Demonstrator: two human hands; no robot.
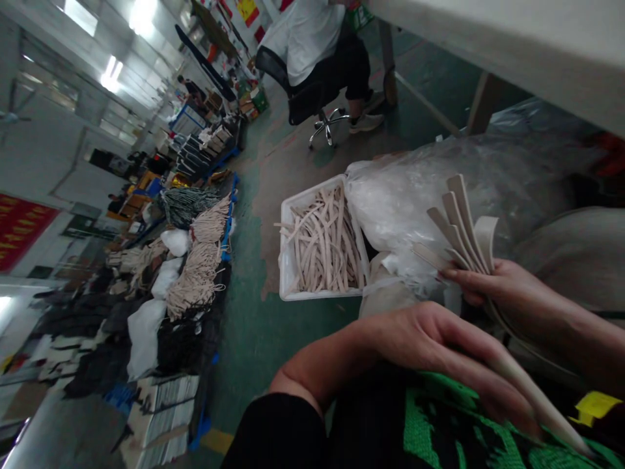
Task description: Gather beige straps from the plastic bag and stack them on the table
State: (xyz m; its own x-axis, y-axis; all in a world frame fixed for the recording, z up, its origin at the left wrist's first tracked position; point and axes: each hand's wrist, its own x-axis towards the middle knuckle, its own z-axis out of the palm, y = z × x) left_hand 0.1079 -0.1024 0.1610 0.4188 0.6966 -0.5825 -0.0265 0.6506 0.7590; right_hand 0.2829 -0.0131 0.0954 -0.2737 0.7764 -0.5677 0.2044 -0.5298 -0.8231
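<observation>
- The right hand (495, 283), to the right of the tub, has its grip closed around a fanned bunch of strips (463, 202); thumb and fingers pinch them near their lower part.
- The strips in that grip rise above the fingers with their ends spread apart; one broad end curls over. Below the fingers, strip lengths bend down and away from the tub.
- The left hand (454, 352), below and to the right of the tub, stretches out with its fingers pointing away from it. A pale strip (549, 404) runs along the blurred fingers; whether this grip pinches it or only touches it, one cannot tell.
- The white tub (317, 296) stands on the green floor (249, 352), apart from both hands, and holds a loose heap of beige straps (325, 241); one end pokes over its left rim.
- A clear plastic bag (390, 202) lies just beside the tub on the right, partly behind the held strips.
- The pale desk (508, 39) is above and to the right of the tub.
- Beyond the tub, a person in a white top (312, 39) sits on a black chair (305, 104).
- Across the floor, left of the tub, lie beige bundles (195, 280) and white sacks (146, 332).
- Green-patterned cloth (424, 417) shows below the tub and the left hand.
</observation>
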